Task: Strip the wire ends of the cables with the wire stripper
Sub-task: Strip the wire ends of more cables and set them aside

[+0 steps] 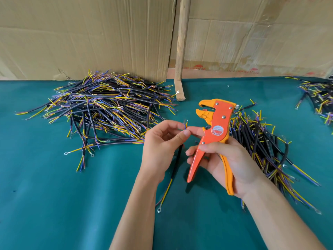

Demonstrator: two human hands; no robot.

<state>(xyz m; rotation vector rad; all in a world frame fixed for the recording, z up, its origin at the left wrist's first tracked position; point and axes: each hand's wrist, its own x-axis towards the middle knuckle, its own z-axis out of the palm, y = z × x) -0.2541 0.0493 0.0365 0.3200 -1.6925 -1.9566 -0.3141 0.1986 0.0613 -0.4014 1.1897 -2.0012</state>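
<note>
My left hand (160, 143) pinches a short black cable (177, 161) near its top, where thin blue and yellow wire ends stick up between thumb and forefinger. The cable hangs down to a yellow lead with a ring terminal near the mat. My right hand (232, 163) grips the orange and yellow wire stripper (215, 130) by its handles, jaws pointing up and left and standing apart. The right index fingertip reaches toward the wire ends. The jaws are above the wire ends, not touching them.
A big pile of black cables (106, 109) with coloured ends lies at the left on the green mat (54, 195). A second pile (261, 147) lies behind my right hand, a third (319, 98) at the far right. Cardboard (90, 37) and a wooden post (181, 51) stand behind.
</note>
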